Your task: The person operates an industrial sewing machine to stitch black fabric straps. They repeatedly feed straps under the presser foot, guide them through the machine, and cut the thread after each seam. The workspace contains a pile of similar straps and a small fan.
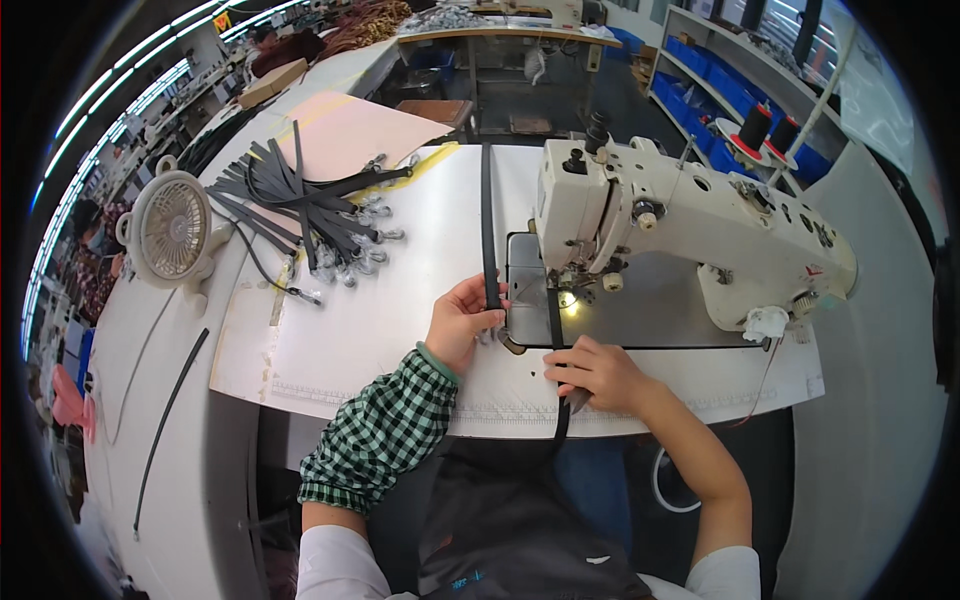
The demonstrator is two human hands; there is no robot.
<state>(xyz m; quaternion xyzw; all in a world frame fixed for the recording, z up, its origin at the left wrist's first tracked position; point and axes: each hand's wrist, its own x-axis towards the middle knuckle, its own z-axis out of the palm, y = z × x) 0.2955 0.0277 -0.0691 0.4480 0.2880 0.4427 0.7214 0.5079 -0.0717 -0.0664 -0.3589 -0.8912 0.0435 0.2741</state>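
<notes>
Long black strap (489, 220) stands up the centre of the frame, lying flat on the white bench (400, 250) from its upper edge down to your left hand (460, 322); fingers and thumb are closed on its lower end. Narrow black strap (556, 322) lies just right of centre, running from under the head of the sewing machine (740, 222) down across the steel bed plate (660, 315) and over the bench's near edge, toward the apron (500, 520). Your right hand (608, 380) has curled fingers gripping that one below the plate; a small dark object (579, 400) shows beneath the palm, too hidden to identify. Whether the two lengths are one piece, you cannot tell from here. Judging handling: light, bendable along its length, firmer across its width, not fragile. The surface looks smooth, so it likely slides easily on plate and bench and may twist if held by one edge only. Best hold, probably: a flat pinch across the full width, thumb on top, fingers beneath, well clear of the lit spot under the machine head. The part hanging off the bench likely drags a little; support it near the edge. Straps in the heap (290, 195), upper left, have clear-wrapped ends that look bulkier and may snag; take those by the plain black middle.
</notes>
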